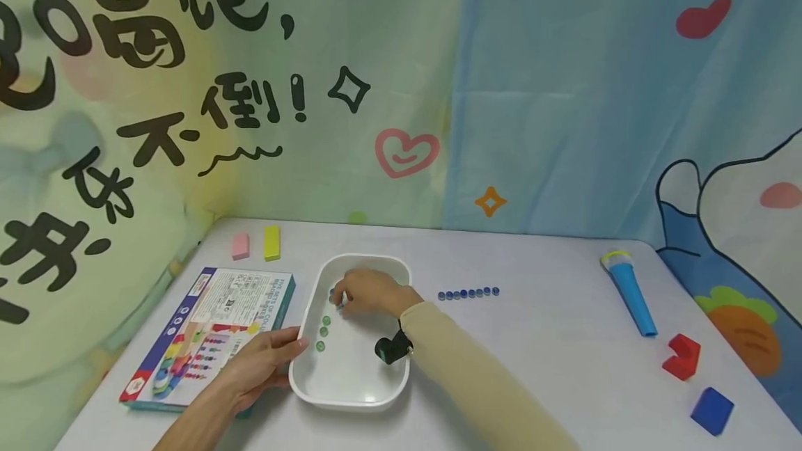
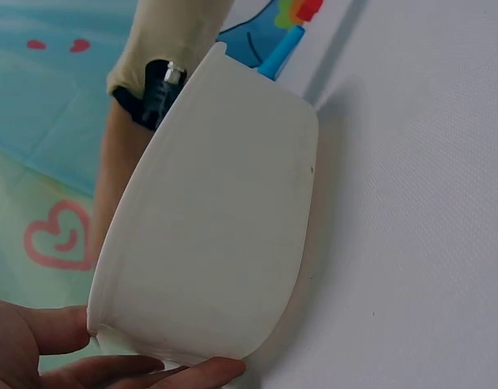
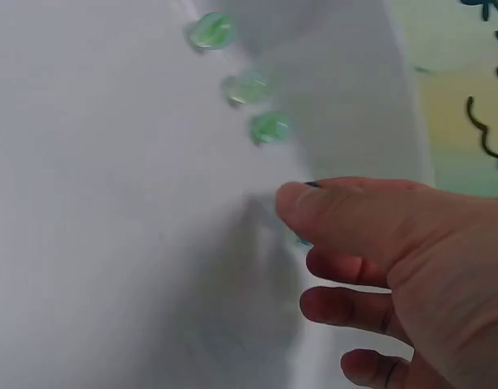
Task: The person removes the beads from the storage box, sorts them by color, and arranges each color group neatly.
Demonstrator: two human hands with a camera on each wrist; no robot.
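Note:
A white plastic tray stands on the table. My left hand grips its left rim, thumb on top and fingers against the outer wall, as the left wrist view shows. Inside the tray is my right hand, close to the far left corner. Between its thumb and forefinger it pinches a small glass marble, mostly hidden, with a dark blue bit showing at the thumb tip. Several green glass marbles lie in a line along the tray's left side. Another bluish marble shows partly below the thumb.
Several blue marbles form a row right of the tray. A boxed set lies to the left, with pink and yellow blocks behind. At right are a blue toy microphone, a red block and a blue block.

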